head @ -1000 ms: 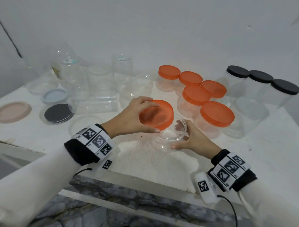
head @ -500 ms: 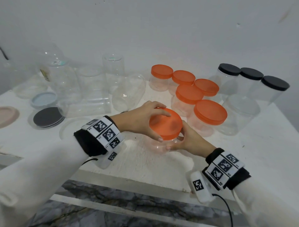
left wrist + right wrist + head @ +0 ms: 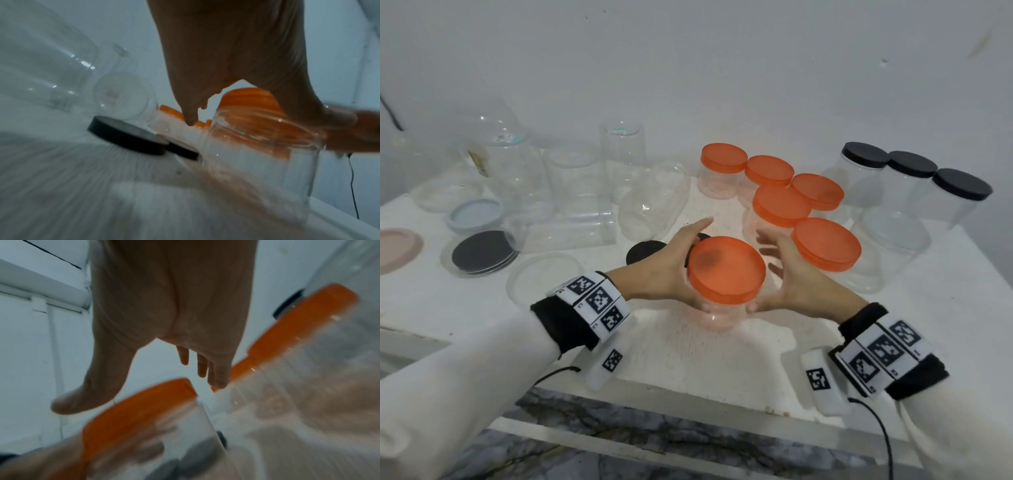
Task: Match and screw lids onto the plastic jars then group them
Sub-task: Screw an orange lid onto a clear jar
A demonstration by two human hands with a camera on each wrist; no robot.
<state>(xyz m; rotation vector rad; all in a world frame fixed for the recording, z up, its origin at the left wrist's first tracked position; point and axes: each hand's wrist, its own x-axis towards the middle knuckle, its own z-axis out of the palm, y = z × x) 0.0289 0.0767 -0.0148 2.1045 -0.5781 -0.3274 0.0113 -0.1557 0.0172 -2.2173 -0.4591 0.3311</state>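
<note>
Both hands, left (image 3: pixel 661 270) and right (image 3: pixel 796 281), cup an orange-lidded jar (image 3: pixel 726 270), fingers loosely spread, on a worn white surface (image 3: pixel 722 359) against a bare white wall (image 3: pixel 722 68).

Orange lid (image 3: pixel 726 269) on clear jar (image 3: pixel 717 317); black lids (image 3: pixel 914 168); checkered black-white wristbands (image 3: pixel 595 301).

A clear jar (image 3: pixel 717 317) with an orange lid (image 3: pixel 726 269) on top stood at the frame's centre. Five orange-lidded jars (image 3: pixel 780 209) clustered just beyond, upper right.
</note>
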